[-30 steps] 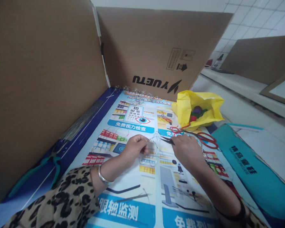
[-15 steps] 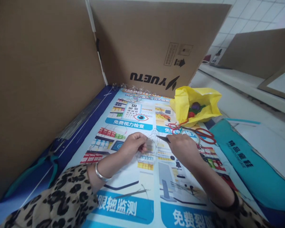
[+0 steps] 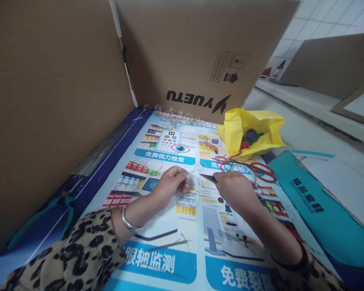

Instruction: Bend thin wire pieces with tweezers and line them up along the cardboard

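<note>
My left hand (image 3: 173, 184) pinches a thin wire piece (image 3: 197, 171), a small tangle of fine bent loops that shows faintly against the printed sheet. In my right hand (image 3: 235, 192) is a pointed tool (image 3: 208, 177), possibly needle-nose pliers, its dark tapered tip directed left. That tip lies at or very near the wire; contact is too fine to tell. My fist hides the tool's handles. Several loose thin wires (image 3: 170, 245) lie on the sheet closer to me.
A yellow bag (image 3: 235, 137) holding coloured balls stands at the back right, near red-handled scissors (image 3: 262, 171). Teal-handled pliers (image 3: 68, 206) and a bundle of straight wires (image 3: 94, 157) lie left. Cardboard walls (image 3: 60, 81) rise left and behind. A teal box (image 3: 315, 202) is at right.
Both hands stay in nearly the same place, with the wire piece and the dark-tipped tool still held. The whole view has shifted very slightly.
</note>
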`<state>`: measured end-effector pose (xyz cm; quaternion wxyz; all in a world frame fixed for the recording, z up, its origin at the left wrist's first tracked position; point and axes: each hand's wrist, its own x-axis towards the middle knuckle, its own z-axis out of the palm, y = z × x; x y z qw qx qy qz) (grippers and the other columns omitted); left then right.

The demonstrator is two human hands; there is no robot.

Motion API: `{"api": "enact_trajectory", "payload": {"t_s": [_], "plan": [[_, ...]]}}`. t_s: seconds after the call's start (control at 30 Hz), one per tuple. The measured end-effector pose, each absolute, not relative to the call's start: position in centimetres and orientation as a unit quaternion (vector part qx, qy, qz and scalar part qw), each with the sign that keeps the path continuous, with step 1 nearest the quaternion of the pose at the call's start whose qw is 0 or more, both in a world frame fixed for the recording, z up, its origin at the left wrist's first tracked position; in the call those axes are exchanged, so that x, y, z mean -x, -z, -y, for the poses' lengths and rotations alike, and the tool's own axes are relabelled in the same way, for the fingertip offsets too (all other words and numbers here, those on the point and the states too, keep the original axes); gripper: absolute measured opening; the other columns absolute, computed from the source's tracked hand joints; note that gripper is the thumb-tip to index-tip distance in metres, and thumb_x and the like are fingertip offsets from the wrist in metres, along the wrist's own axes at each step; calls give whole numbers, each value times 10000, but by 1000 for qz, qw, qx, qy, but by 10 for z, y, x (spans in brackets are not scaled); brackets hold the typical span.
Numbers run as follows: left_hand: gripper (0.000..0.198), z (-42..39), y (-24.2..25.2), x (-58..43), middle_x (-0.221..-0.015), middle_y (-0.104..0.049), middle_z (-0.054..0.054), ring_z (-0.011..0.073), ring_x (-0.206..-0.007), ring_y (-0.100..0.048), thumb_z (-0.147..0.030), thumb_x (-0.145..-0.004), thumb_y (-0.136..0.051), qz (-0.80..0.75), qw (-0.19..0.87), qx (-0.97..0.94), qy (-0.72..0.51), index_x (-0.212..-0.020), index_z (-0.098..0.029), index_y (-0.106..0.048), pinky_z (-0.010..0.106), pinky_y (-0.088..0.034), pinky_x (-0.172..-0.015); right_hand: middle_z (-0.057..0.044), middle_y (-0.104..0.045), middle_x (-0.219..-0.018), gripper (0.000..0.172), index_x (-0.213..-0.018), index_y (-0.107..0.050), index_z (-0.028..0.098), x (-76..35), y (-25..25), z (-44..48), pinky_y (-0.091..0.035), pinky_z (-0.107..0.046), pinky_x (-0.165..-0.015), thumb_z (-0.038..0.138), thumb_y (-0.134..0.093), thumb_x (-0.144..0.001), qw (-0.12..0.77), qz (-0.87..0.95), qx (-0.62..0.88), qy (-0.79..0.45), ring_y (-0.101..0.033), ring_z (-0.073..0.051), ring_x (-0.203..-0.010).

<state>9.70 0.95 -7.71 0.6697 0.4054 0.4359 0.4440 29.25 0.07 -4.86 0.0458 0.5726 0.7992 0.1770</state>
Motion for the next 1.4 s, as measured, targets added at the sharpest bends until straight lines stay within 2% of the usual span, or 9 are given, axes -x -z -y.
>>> {"api": "enact_trajectory", "payload": {"t_s": [0.17,0.33,0.4,0.5,0.63,0.9,1.03,1.17,1.4], "plan": [[203,-16,84,-95,-722,-577,6,107,-598,-551,-238,-732,-546,-445,622,-497,-409,-910,-176,-473,237,-433,-552,-59,-649,-710,124,-755,-596,177,-295,48,-1,-253,-288,-559,185,-476,-784,55,-803,-568,-174,-549,-157,-599],[361,-25,78,-88,-1102,-538,77,195,-1027,-492,-185,-713,-572,-462,321,-713,-418,-1069,-197,-514,332,-397,-857,-52,-633,-676,143,-735,-573,179,-296,48,0,-253,-298,-585,112,-450,-762,37,-811,-551,-195,-550,-173,-611],[342,-27,71,-87,-1139,-531,77,212,-1091,-444,-197,-748,-553,-428,212,-779,-406,-1090,-209,-537,355,-333,-926,-49,-624,-662,139,-719,-561,180,-295,47,1,-253,-303,-597,105,-449,-755,27,-816,-543,-195,-550,-182,-620],[258,-29,64,-88,-1075,-582,68,228,-1037,-463,-229,-797,-516,-387,140,-844,-344,-1044,-232,-591,373,-295,-907,-46,-612,-655,115,-716,-549,178,-293,45,2,-253,-308,-616,88,-478,-720,24,-823,-534,-192,-545,-190,-636],[202,-32,67,-91,-920,-632,68,233,-936,-479,-245,-823,-478,-380,126,-875,-272,-944,-244,-640,384,-261,-869,-46,-608,-670,121,-731,-551,177,-290,43,4,-255,-314,-635,73,-501,-695,34,-828,-527,-187,-545,-193,-664],[184,-36,81,-90,-759,-599,53,188,-788,-495,-235,-829,-453,-402,147,-850,-306,-777,-205,-626,304,-322,-752,-57,-615,-696,137,-750,-573,174,-288,47,1,-259,-310,-649,140,-446,-791,15,-820,-547,-167,-542,-191,-705],[140,-31,82,-89,-727,-582,22,152,-719,-498,-175,-785,-469,-443,180,-810,-341,-724,-204,-591,254,-336,-662,-25,-622,-688,254,-743,-576,197,-287,49,-2,-259,-256,-546,344,-399,-851,-28,-785,-619,-15,-523,-143,-605],[113,-29,83,-89,-686,-557,1,130,-674,-485,-151,-744,-473,-480,199,-779,-350,-678,-193,-554,232,-331,-618,16,-601,-640,292,-714,-575,215,-282,53,0,-275,-218,-502,448,-431,-814,-67,-759,-621,184,-516,-118,-579],[98,-30,85,-89,-612,-533,-25,108,-598,-458,-160,-709,-474,-508,254,-732,-377,-624,-183,-516,220,-311,-561,-6,-617,-721,291,-785,-593,206,-265,64,7,-294,-221,-523,478,-579,-681,-74,-738,-644,185,-529,-133,-616]]}}
